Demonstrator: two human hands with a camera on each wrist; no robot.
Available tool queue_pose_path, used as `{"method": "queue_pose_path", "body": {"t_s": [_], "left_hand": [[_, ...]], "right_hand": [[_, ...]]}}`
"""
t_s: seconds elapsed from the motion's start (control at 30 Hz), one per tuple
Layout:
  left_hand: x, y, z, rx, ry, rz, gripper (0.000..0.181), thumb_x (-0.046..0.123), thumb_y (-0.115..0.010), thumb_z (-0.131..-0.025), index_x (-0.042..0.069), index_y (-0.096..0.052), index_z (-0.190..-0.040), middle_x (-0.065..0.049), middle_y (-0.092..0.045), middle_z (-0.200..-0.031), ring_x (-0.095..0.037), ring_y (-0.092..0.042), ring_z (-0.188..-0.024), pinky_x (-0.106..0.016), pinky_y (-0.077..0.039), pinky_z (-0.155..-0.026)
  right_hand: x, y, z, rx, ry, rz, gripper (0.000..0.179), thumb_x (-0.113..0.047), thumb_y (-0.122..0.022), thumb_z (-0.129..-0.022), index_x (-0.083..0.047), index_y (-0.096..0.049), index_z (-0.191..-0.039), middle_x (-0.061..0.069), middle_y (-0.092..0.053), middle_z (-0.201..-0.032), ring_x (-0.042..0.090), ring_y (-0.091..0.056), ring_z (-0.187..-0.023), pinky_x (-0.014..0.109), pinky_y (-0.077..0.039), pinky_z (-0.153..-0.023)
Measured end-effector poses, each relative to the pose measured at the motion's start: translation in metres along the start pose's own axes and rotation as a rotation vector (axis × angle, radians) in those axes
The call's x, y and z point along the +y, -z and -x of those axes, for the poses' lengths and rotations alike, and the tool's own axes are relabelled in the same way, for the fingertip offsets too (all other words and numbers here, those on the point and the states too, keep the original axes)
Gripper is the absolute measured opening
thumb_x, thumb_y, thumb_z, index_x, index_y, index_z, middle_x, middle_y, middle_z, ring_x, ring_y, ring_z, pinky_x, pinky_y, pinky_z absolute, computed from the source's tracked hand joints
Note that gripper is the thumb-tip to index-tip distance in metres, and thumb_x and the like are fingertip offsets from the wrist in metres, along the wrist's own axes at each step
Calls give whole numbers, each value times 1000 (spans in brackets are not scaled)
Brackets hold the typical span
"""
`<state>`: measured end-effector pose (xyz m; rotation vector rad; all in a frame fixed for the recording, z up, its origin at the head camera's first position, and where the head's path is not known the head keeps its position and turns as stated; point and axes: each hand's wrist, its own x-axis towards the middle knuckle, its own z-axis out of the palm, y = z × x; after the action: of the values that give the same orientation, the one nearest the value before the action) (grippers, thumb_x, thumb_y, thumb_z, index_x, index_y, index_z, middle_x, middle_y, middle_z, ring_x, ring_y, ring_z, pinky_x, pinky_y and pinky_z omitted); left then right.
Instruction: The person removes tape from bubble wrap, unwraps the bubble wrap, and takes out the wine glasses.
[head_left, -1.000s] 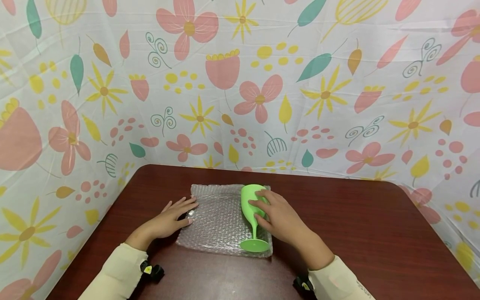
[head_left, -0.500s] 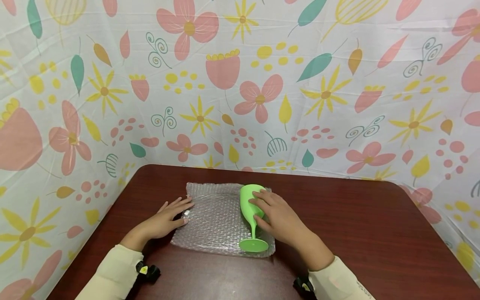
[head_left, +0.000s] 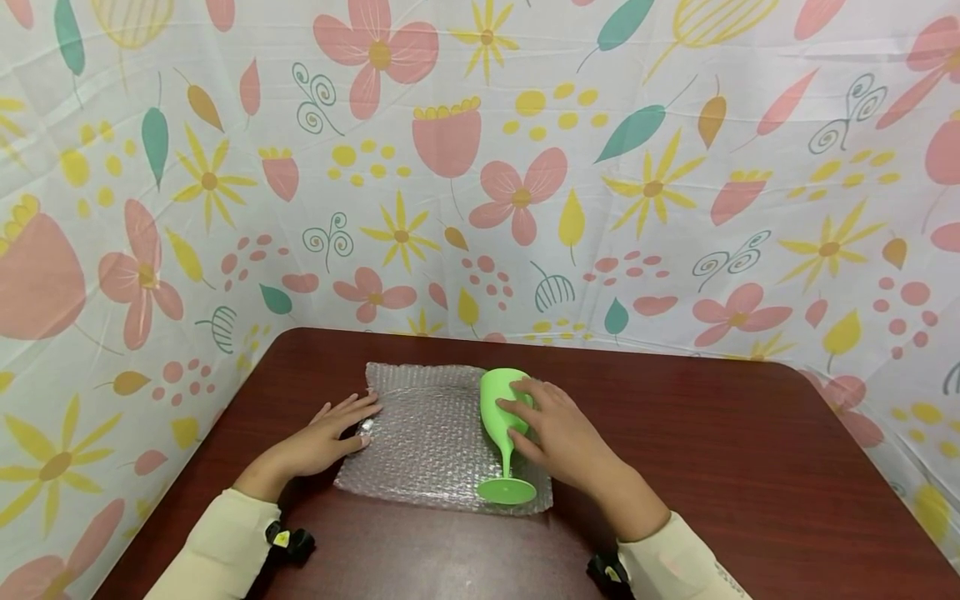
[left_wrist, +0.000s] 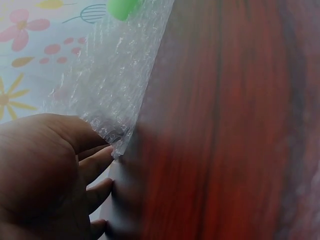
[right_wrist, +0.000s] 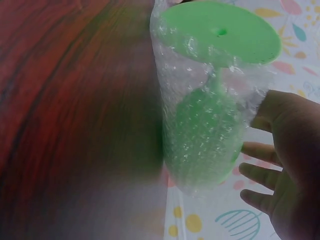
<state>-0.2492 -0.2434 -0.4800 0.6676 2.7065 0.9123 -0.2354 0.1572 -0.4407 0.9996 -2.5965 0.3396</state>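
A green plastic goblet [head_left: 504, 408] lies on its side near the right edge of a bubble wrap sheet [head_left: 427, 437], its foot toward me. My right hand [head_left: 566, 437] holds the bowl from the right, fingertips and thumb resting over it. In the right wrist view the goblet's foot [right_wrist: 220, 32] shows bare, with bubble wrap [right_wrist: 200, 135] in front of the bowl. My left hand [head_left: 318, 446] lies at the left edge of the sheet, fingers spread and fairly straight. In the left wrist view its thumb and forefinger touch the wrap's corner, while other fingertips meet the table.
The dark red-brown wooden table [head_left: 712, 467] extends to both sides of the wrap. Behind it hangs a flower-patterned white curtain [head_left: 480, 167]. Black straps [head_left: 291, 543] sit at both cuffs.
My left hand has slid a little to the left, and the wrap's left edge has spread out with it. The right hand and goblet have hardly moved.
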Motion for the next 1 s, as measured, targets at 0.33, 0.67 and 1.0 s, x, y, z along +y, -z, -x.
{"method": "queue_pose_path", "body": {"t_s": [0.33, 0.67, 1.0], "left_hand": [[-4, 3, 1, -8, 28, 2, 58, 22, -59, -103, 14, -38, -157, -13, -27, -167, -43, -12, -155, -70, 3, -118], [-9, 7, 5, 0, 39, -4, 58, 25, -59, -103, 15, -40, -157, -14, -28, -166, -44, -12, -155, -71, 3, -118], [-9, 11, 11, 1, 50, -13, 59, 26, -58, -103, 14, -38, -157, -15, -27, -166, -46, -11, -155, -72, 3, -117]], "right_hand": [[-1, 3, 0, 8, 5, -51, 43, -26, -72, -94, -8, -65, -132, 8, -60, -144, 34, -48, -142, 50, -38, -116], [0, 4, 0, -25, -6, -10, 42, -28, -70, -96, -20, -65, -137, 8, -60, -142, 32, -47, -143, 52, -39, -115], [0, 4, 1, -7, 9, -26, 36, -27, -70, -96, -15, -69, -130, 7, -60, -143, 32, -46, -143, 52, -39, -114]]}}
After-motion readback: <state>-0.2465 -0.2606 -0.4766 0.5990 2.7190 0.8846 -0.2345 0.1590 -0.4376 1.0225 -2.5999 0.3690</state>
